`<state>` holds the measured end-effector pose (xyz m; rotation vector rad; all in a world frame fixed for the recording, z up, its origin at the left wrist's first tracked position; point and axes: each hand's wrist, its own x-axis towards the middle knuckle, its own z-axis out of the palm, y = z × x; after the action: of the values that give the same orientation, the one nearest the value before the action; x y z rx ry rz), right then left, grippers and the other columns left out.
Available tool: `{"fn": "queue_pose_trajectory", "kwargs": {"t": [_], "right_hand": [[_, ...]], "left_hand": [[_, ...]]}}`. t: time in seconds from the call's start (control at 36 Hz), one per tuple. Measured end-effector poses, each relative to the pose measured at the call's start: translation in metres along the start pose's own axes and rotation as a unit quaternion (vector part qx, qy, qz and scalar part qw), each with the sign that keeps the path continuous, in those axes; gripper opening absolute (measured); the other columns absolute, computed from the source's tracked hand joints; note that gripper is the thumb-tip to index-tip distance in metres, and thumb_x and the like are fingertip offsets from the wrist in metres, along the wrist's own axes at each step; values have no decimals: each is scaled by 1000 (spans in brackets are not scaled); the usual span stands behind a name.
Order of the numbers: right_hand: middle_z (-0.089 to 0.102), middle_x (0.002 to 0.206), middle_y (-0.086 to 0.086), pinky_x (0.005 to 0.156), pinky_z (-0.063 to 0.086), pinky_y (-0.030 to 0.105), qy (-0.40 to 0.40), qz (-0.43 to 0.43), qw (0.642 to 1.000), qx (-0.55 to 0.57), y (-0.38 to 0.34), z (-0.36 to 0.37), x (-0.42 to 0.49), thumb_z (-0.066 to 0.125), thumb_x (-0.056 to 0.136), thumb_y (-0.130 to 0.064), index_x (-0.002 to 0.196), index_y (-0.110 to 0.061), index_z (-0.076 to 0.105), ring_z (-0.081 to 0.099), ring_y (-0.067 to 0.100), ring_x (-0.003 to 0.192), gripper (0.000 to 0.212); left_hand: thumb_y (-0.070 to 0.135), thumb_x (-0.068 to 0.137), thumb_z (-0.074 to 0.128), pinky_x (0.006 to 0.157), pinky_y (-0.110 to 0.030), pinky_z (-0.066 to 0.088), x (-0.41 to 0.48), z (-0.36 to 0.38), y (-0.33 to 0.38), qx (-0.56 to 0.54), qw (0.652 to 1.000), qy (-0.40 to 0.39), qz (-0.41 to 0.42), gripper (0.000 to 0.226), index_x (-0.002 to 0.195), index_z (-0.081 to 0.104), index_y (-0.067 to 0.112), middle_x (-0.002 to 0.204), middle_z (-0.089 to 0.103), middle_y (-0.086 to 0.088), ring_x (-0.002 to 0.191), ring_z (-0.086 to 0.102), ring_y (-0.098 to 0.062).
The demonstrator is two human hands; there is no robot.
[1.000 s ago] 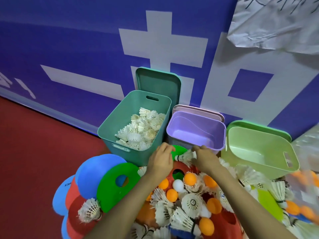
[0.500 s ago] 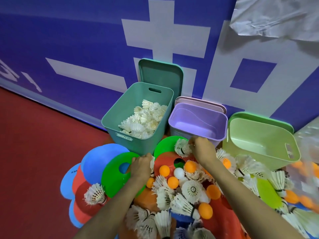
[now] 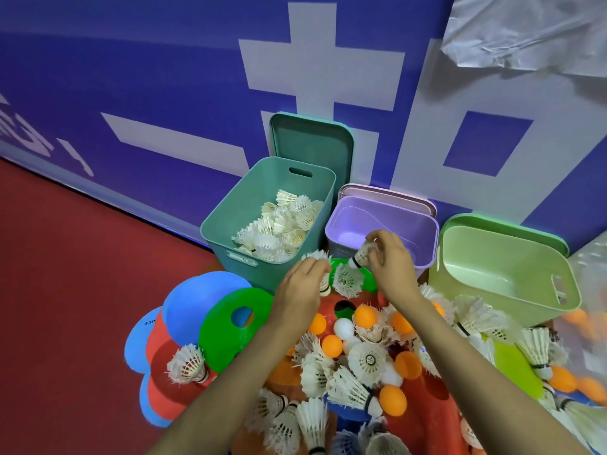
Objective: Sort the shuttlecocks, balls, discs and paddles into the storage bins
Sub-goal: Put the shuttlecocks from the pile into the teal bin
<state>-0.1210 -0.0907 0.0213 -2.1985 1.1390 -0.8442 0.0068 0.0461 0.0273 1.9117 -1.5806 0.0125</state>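
On the red floor (image 3: 65,307) stand a teal bin (image 3: 230,247), a purple bin (image 3: 394,221) and a light-green bin (image 3: 512,247) side by side. Just before them lie coloured discs (image 3: 197,297), overlapping.

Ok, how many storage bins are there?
3: the teal bin on the left, with shuttlecocks inside; the purple bin in the middle; the light green bin on the right. More could be out of frame.

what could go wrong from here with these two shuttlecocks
The right hand holds a shuttlecock right by the purple bin; it could land there instead of in the teal bin with the others. The left hand holds a second shuttlecock at the teal bin's near corner; it might fall short.
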Motion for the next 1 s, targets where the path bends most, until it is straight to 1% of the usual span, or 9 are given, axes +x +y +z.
{"fn": "queue_pose_trajectory", "kwargs": {"t": [0.11,0.19,0.31,0.36,0.5,0.64,0.72,0.83,1.0], "right_hand": [[53,98,5,65,40,32,48,-33,998,15,-12,-7,14,48,93,-6,108,-10,59,54,21,81,19],[56,101,11,72,42,31,67,-55,995,54,-23,-10,33,48,93,-1,105,-7,62,54,20,84,19],[56,99,12,78,35,12,50,-76,993,80,-42,-1,65,50,89,6,97,-4,67,49,9,86,21],[56,98,13,79,33,12,40,-90,992,84,-54,10,80,51,90,4,96,-4,67,49,11,87,19],[58,102,12,85,37,22,-39,-130,990,48,-76,50,114,50,91,0,102,-5,68,56,24,98,21],[57,108,11,88,44,36,-135,-118,983,-43,-78,99,148,49,93,-8,107,-10,67,58,31,101,23],[54,114,11,89,46,40,-179,-96,973,-111,-76,123,163,45,89,-3,117,-12,61,57,35,104,34],[52,131,14,99,42,39,-249,-94,952,-154,-72,151,177,41,88,1,128,-10,56,52,34,118,43],[47,141,11,107,36,35,-357,-105,907,-197,-64,181,180,41,91,-4,136,-16,50,45,27,128,47]], "left_hand": [[-12,80,59,67,-39,54,17,-5,6,-28,995,63,69,27,97,62,9,95,59,-3,86,57,-21],[-3,86,49,69,-40,53,34,-16,1,-45,988,115,91,21,99,59,10,101,51,0,89,57,-23],[-8,79,51,73,-35,48,63,-35,-27,-15,987,146,62,35,100,53,19,103,51,0,90,56,-22],[-7,76,49,72,-34,48,74,-41,-49,0,990,135,28,34,98,56,17,103,51,1,90,55,-22],[-11,81,48,78,-37,48,97,-45,-111,37,994,53,-84,29,96,62,10,104,57,-3,94,57,-25],[-12,79,41,77,-36,44,114,-44,-156,86,981,-54,-165,34,95,58,14,108,51,-2,93,53,-26],[-14,76,39,78,-36,44,121,-43,-171,90,971,-105,-196,36,93,58,12,108,52,-7,93,54,-30],[-13,75,38,81,-34,45,126,-34,-186,76,950,-198,-229,38,84,57,19,104,59,-10,98,57,-32],[-12,74,38,75,-30,45,128,-25,-191,47,931,-252,-258,34,76,55,17,103,63,-12,92,58,-28]]}}
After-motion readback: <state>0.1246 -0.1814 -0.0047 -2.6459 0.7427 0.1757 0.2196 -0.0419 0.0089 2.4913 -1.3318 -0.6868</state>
